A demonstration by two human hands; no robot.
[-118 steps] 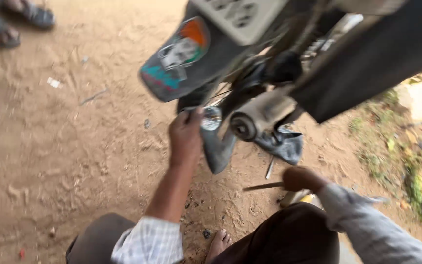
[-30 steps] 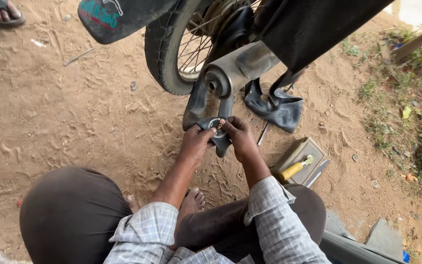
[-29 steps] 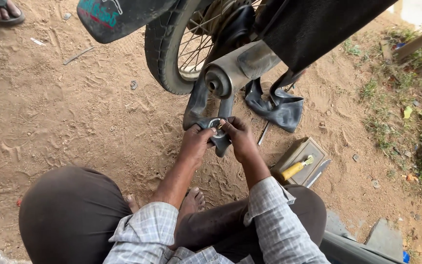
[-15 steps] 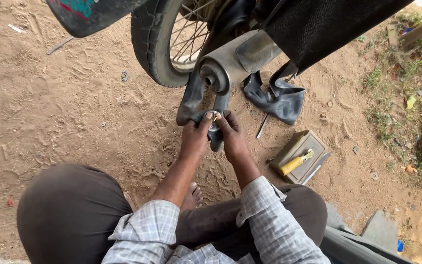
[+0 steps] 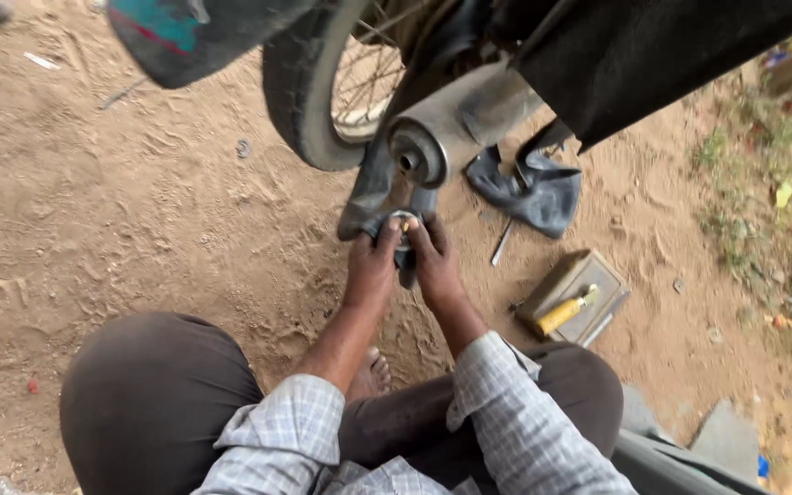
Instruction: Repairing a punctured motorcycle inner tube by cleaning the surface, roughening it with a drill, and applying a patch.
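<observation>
Both your hands meet on the black inner tube point(image 5: 370, 188) that hangs out of the rear tyre point(image 5: 309, 101), just below the exhaust pipe end point(image 5: 417, 156). Your left hand point(image 5: 373, 266) and right hand point(image 5: 434, 264) pinch the rubber around a small round metal-rimmed spot point(image 5: 404, 220), fingertips pressed close, a narrow pinch on the tube rather than a full fist. Risk 1: the tube drapes against the exhaust; if that metal is hot, the rubber or your knuckles may suffer. Risk 2: the ground point(image 5: 121, 211) is loose sand, so grit may stick to the worked patch of rubber if it drops. Risk 3: with only fingertips holding, the slack rubber may slip and fold. A second piece of black rubber point(image 5: 529, 188) lies on the dirt just right of the wheel, a thin metal rod point(image 5: 502, 243) beside it. The flat tin point(image 5: 572, 295) with a yellow-handled tool point(image 5: 566, 312) sits near your right knee, easy to kick.
</observation>
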